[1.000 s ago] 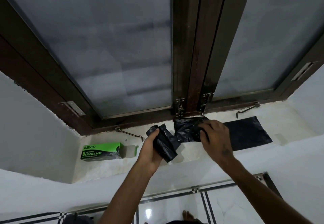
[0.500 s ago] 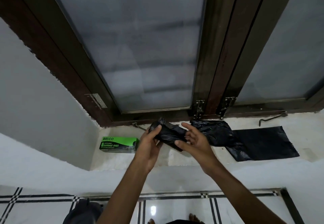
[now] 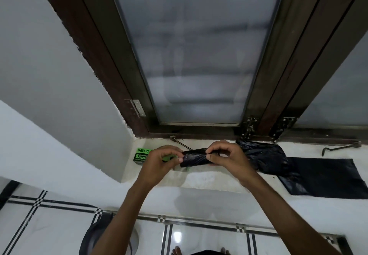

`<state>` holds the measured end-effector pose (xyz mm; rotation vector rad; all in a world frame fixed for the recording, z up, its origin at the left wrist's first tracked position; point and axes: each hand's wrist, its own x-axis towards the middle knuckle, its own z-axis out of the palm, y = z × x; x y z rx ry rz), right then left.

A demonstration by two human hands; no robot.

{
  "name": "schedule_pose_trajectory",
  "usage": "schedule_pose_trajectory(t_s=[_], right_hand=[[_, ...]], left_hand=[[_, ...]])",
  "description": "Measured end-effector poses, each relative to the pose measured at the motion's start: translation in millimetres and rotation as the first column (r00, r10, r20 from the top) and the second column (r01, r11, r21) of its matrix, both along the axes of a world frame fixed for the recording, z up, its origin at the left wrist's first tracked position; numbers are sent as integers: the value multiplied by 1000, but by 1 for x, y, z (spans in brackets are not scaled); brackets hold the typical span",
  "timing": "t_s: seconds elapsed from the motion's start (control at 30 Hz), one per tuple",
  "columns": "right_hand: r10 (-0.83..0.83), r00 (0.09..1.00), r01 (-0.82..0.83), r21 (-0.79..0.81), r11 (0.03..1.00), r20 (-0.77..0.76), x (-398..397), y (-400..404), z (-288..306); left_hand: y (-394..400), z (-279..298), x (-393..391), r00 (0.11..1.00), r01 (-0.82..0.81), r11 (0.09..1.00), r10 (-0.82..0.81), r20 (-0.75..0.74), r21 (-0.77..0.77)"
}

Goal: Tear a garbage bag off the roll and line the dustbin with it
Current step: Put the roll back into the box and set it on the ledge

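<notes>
Head view: the roll of garbage bags (image 3: 196,157) is held between the two hands, just above the near part of the window sill (image 3: 209,179). The left hand (image 3: 159,163) pinches the roll's left end with thumb and fingertips closed on it. The right hand (image 3: 227,158) pinches the right end the same way, its fingers curled over the top of the black plastic. The roll lies roughly level, stretched from one grip to the other.

To the right of the right hand, a crumpled black garbage bag (image 3: 266,161) trails onto the sill and spreads into a flat sheet toward the right edge; whether it is still joined to the roll cannot be told, as the hand hides the join. Left of the left hand, partly hidden by it, a green box (image 3: 141,154) rests on the sill near the wall. Low in the frame, under the left forearm, a dark round dustbin (image 3: 91,236) stands on the tiled floor (image 3: 49,230).
</notes>
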<state>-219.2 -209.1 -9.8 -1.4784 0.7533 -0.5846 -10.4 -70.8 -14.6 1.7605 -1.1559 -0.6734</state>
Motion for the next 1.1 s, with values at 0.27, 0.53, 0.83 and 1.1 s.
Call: schedule_pose_trajectory(t_s=[0.27, 0.53, 0.83, 1.1], right_hand=[[41, 967, -129, -345, 930, -251, 17, 1, -5], [10, 979, -81, -345, 935, -202, 43, 17, -9], [-121, 993, 120, -54, 991, -12, 52, 43, -24], [-127, 991, 121, -124, 985, -40, 41, 42, -26]], left_hand=[[14, -17, 46, 716, -59, 893, -273, 642, 445], [10, -18, 38, 721, -108, 917, -193, 665, 384], [3, -7, 12, 740, -25, 986, -92, 666, 164], [11, -8, 9, 877, 46, 985, -119, 466, 164]])
